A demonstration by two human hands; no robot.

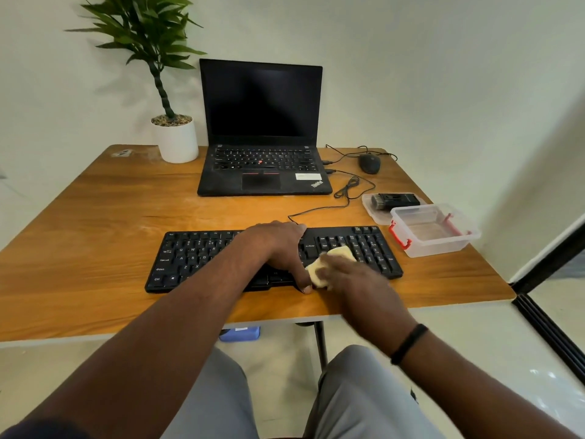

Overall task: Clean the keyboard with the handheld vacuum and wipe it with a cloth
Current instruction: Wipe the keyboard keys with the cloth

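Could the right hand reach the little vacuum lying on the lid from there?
Probably yes. The vacuum lies uncovered on the lid, beyond the keyboard, on that side. But the right hand holds the cloth now.

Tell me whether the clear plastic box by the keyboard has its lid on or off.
Off. The clear box stands open-topped, red latches hanging loose; its lid lies behind it, under the handheld vacuum.

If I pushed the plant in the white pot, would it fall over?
Maybe. The plant is tall and leafy above a small white pot, so a push up high could tip it. The pebbles in the pot probably weigh it down, so a low push would more likely slide it along the table.
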